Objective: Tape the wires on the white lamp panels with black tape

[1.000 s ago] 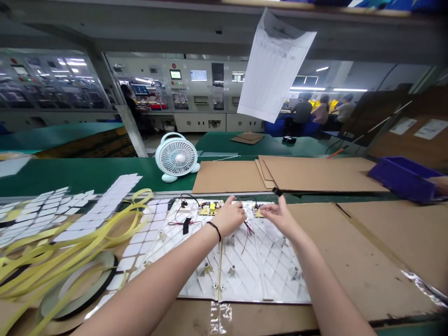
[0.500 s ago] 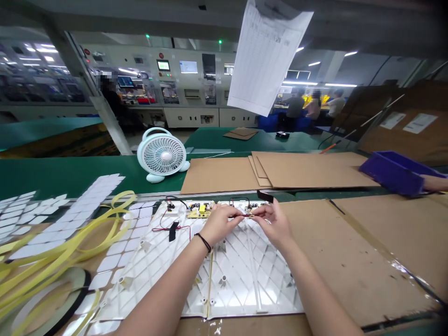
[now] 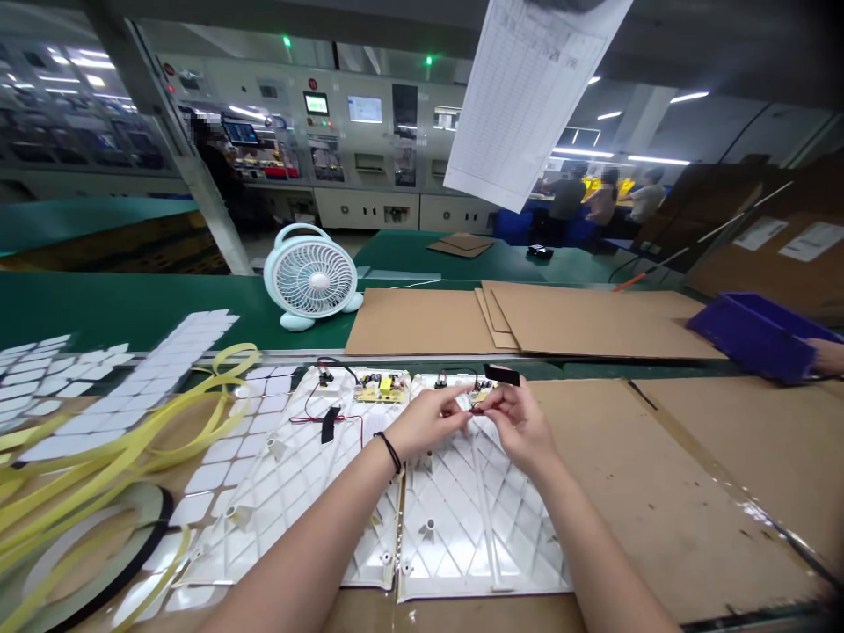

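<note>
Two white ribbed plastic panels lie side by side on the cardboard, the left panel [image 3: 290, 492] and the right panel [image 3: 475, 527]. Small yellow circuit boards [image 3: 381, 389] sit at their far edge, with red and black wires [image 3: 330, 418] trailing from them. My left hand [image 3: 428, 422] and my right hand [image 3: 518, 422] meet above the right panel, both pinching a thin bundle of red wires [image 3: 472, 407] between their fingertips. A strip of black tape [image 3: 502, 375] sticks up from my right fingers.
Yellow tape strips [image 3: 125, 448], a tape roll [image 3: 85, 563] and white square pads [image 3: 98, 387] lie left. A small white fan [image 3: 311, 277] stands behind on the green belt beside cardboard sheets [image 3: 527, 321]. A purple bin [image 3: 758, 334] sits right with another person's hand [image 3: 829, 356] at it. A paper sheet [image 3: 527, 97] hangs overhead.
My hands have come together from either side of the wires and now pinch them between both sets of fingertips. The view has shifted slightly.
</note>
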`<move>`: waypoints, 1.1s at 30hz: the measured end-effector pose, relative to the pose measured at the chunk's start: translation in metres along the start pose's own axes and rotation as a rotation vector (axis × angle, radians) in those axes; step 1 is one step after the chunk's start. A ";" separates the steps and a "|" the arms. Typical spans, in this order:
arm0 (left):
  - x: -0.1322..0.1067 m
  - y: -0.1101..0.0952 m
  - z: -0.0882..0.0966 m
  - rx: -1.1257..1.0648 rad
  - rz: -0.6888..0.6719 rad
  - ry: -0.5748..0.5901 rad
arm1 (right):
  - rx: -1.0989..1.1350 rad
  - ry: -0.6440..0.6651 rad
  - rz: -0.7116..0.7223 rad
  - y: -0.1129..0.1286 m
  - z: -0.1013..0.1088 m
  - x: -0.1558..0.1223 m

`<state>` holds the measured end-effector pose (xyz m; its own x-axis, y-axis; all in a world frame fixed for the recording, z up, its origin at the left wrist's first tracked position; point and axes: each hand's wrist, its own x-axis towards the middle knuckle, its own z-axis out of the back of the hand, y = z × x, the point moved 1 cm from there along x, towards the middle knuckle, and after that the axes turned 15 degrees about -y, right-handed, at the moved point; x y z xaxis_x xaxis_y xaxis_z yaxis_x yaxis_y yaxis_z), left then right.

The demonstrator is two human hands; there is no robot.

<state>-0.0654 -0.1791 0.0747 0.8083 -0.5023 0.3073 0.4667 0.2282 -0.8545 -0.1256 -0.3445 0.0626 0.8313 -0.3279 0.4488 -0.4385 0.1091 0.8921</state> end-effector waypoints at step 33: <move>-0.003 -0.011 0.002 0.407 -0.369 -0.124 | -0.071 -0.170 -0.114 -0.002 0.009 0.007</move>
<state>-0.0718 -0.1785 0.0837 0.5900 -0.5137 0.6230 0.8074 0.3714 -0.4584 -0.1219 -0.3560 0.0639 0.8018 -0.4951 0.3345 -0.3147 0.1260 0.9408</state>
